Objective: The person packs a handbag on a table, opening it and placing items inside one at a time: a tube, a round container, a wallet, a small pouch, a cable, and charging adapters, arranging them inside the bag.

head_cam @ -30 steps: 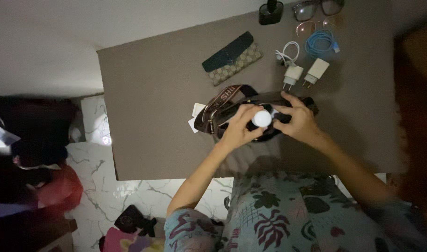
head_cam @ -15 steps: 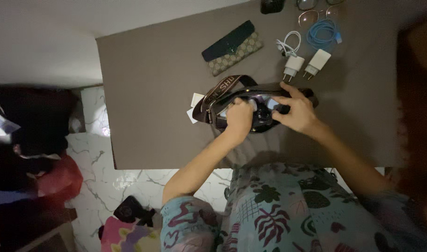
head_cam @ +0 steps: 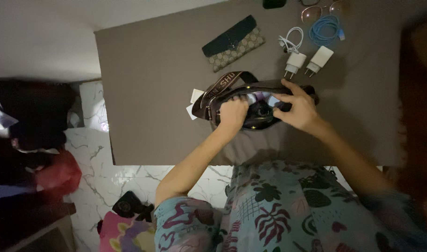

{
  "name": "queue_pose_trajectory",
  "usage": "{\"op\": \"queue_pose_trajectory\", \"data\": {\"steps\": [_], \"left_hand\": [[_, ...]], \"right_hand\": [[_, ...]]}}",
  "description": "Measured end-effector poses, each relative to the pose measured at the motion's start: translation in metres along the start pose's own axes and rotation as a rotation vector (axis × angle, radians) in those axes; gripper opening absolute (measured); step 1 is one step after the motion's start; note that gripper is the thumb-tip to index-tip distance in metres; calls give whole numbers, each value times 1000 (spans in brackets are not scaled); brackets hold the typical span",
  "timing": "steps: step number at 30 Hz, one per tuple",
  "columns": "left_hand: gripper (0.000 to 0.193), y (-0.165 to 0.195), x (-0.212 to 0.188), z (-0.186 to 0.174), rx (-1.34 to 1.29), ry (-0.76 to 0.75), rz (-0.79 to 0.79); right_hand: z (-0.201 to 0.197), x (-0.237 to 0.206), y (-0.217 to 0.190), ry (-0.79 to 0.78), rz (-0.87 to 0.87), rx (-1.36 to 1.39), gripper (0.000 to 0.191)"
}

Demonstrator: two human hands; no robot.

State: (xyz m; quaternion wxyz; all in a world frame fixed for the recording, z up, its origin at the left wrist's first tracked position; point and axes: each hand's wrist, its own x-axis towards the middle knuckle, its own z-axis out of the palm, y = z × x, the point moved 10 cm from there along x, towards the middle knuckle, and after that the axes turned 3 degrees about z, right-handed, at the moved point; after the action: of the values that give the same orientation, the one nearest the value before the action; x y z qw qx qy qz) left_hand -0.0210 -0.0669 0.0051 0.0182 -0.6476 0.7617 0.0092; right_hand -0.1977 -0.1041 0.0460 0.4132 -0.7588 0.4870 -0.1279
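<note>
A dark brown zip bag [head_cam: 259,124] with a lettered strap [head_cam: 221,85] lies open on the brown table [head_cam: 153,93], near its front edge. My left hand [head_cam: 232,114] is curled into a fist at the bag's left end, gripping its rim. My right hand [head_cam: 298,110] holds the right side of the opening, fingers spread over it. Small pale round items [head_cam: 271,99] show inside the bag between my hands.
Behind the bag lie a patterned wallet [head_cam: 234,43], two white plug chargers [head_cam: 295,61] [head_cam: 320,58], a white cable [head_cam: 291,37], a coiled blue cable [head_cam: 325,28] and glasses [head_cam: 323,9]. White paper slips [head_cam: 195,99] peek out left of the bag. Marble floor and clutter lie left.
A white round item that both hands held above the bag has gone down into it. My left hand followed it in, and my right hand shifted onto the bag's rim.
</note>
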Motion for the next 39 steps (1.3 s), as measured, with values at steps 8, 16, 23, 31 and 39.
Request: {"op": "queue_pose_trajectory", "data": {"steps": [8,16,23,31,39], "left_hand": [[19,-6,2,9,-49,-261,-123],[25,34,2,-20,-437,-81,218],[30,45,29,50,-463,-522,231],[18,61,23,28,-316,-411,261],[21,64,-2,1,-344,-416,205]], "right_hand": [[0,2,8,-29,135,127,53],[-1,-3,-1,51,-90,53,54],[-3,-3,-11,67,-162,-72,53],[-4,-7,-14,99,-131,47,54],[7,-4,-12,89,-99,91,56]]}}
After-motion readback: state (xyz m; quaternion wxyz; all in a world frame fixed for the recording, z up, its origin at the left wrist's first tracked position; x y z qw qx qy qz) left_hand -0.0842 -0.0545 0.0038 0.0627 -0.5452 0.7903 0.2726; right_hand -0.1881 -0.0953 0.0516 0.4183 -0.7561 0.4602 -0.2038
